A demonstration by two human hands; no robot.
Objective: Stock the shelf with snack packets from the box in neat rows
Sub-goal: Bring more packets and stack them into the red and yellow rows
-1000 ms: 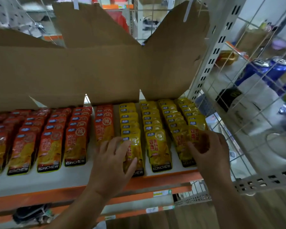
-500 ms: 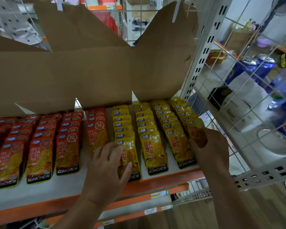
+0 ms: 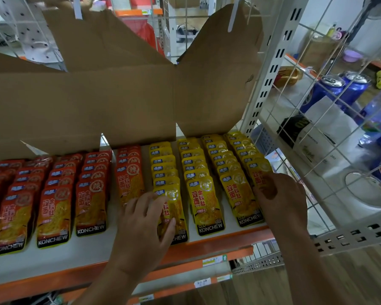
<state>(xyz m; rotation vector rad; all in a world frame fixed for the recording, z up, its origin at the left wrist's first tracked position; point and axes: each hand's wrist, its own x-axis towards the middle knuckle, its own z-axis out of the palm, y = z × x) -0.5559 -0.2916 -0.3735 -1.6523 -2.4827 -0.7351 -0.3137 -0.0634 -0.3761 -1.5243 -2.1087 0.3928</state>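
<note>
1. Where the shelf [image 3: 53,258] ends on your right, a white slotted upright [image 3: 271,78] and a wire mesh panel [image 3: 312,140] close it off. The last yellow row lies just beside them.
2. Along the back of the shelf stands the open cardboard box [image 3: 97,106] with its flaps raised, and the rearmost packets reach its front wall.
3. Bare white shelf shows in front of the red packets [image 3: 59,194] on the left. The four rows of yellow packets [image 3: 198,170] come close to the orange front edge.
4. Your left hand [image 3: 141,230] lies flat, fingers spread and nearly straight, on the front packet [image 3: 174,208] of the leftmost yellow row, with the thumb across its lower half.
5. Your right hand [image 3: 282,201] sits on the front packet [image 3: 260,172] of the rightmost yellow row, fingers bent over it. The fingertips are hidden, so you cannot tell whether it pinches the packet or only presses it.
</note>
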